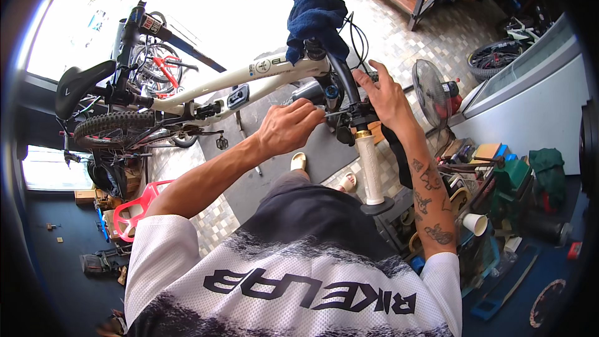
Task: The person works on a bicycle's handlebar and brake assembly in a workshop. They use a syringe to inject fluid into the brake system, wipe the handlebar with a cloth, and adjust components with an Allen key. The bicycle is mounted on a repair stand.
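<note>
A white bicycle frame (268,73) stretches leftward from a black handlebar (345,78), partly wrapped in a blue cloth (317,20). My left hand (289,127) is closed around a thin metal hex key (337,113), which reaches the clamp (358,114) beside the grip; its tip is hidden. Across the bar, my right hand (385,98) holds the dark brake lever between thumb and forefinger, its other fingers mostly hidden. Toward me points a whitish handlebar grip (369,171) with a gold collar, touched by neither hand.
A fan (430,92) stands right of the handlebar. Tools and boxes crowd a bench at right, with a paper cup (475,224) near my forearm. At left are a black saddle (83,90), a rear tyre (115,128) and a red plastic chair (134,215).
</note>
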Available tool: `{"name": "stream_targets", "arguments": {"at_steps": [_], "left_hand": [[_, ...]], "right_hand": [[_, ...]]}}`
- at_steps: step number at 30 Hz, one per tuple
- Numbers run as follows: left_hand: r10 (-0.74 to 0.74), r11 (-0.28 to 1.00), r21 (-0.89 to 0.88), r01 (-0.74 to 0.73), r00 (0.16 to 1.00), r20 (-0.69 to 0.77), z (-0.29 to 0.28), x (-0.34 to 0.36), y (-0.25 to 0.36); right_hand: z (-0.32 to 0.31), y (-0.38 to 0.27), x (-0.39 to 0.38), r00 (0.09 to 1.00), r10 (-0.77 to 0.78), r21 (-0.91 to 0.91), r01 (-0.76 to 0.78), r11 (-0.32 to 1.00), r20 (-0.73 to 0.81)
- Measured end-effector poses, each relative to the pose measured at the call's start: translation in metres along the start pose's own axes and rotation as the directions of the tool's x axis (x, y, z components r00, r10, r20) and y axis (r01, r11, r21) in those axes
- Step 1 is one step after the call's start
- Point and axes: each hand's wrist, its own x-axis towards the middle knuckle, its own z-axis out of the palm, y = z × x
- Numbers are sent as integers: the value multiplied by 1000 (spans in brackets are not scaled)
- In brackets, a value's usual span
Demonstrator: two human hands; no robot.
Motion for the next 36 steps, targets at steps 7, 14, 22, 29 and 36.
{"name": "stream_targets", "arguments": {"at_steps": [7, 14, 22, 29, 36], "left_hand": [[-458, 732, -400, 552, 833, 311, -50, 17, 1], [-414, 149, -716, 682, 701, 581, -76, 54, 2], [-280, 155, -762, 629, 767, 577, -42, 74, -4], [13, 419, -877, 235, 964, 265, -20, 108, -54], [547, 651, -726, -222, 800, 247, -2, 183, -69]], "right_hand": [[-32, -26, -14, 972, -125, -79, 111, 991, -199], [-28, -86, -92, 833, -497, -348, 403, 846, -243], [52, -131, -123, 841, 11, -159, -115, 980, -541], [102, -141, -103, 603, 323, 212, -249, 945, -730], [65, -111, -109, 365, 235, 149, -249, 957, -901]]}}
